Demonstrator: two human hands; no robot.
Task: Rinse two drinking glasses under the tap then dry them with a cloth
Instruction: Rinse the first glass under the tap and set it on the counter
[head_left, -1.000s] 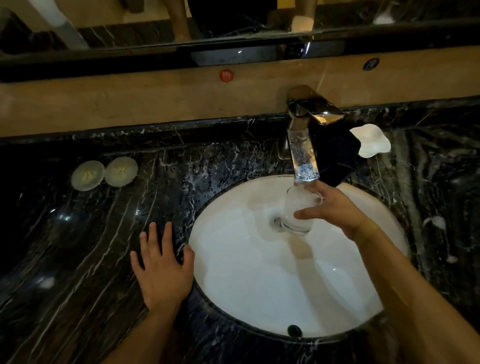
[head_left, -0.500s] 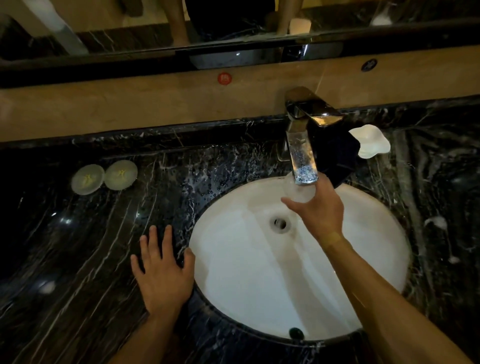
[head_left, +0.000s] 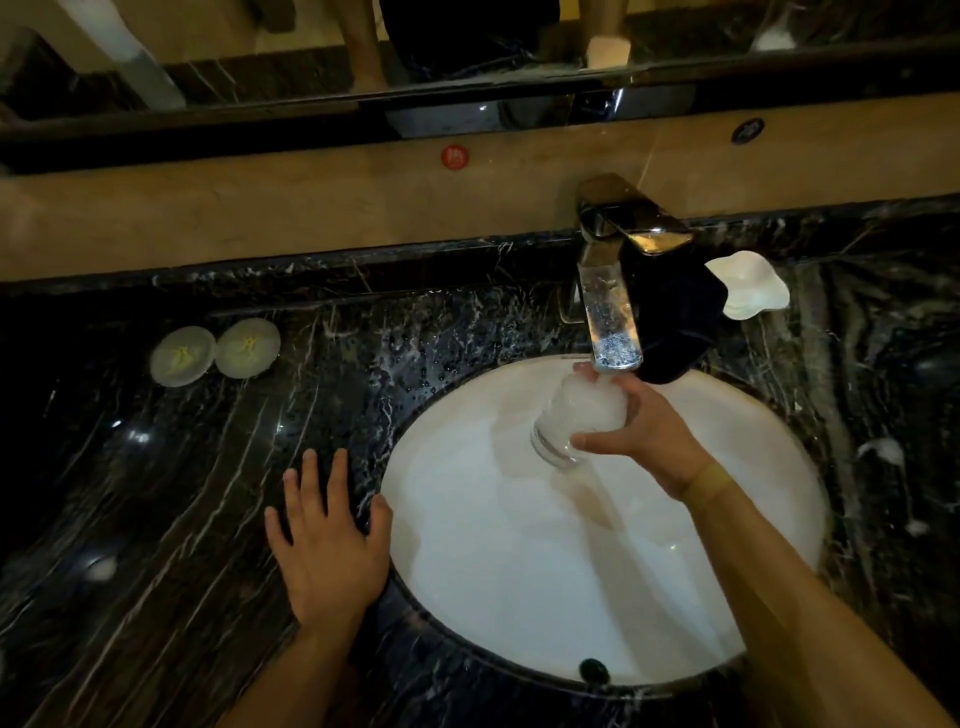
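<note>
Over white basin (head_left: 519, 597), right hand (head_left: 649, 436) clasps tilted glass (head_left: 576, 415), mouth toward one o'clock under tap (head_left: 613, 312); left hand (head_left: 327, 545) lies flat, empty.

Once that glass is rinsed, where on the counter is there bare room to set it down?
The widest bare stretch of counter lies left of the sink, between the two round white lids and the left hand. It is crowded behind the basin on the right: tap, dark cloth and white dish sit close together. The right hand holds the glass.
</note>
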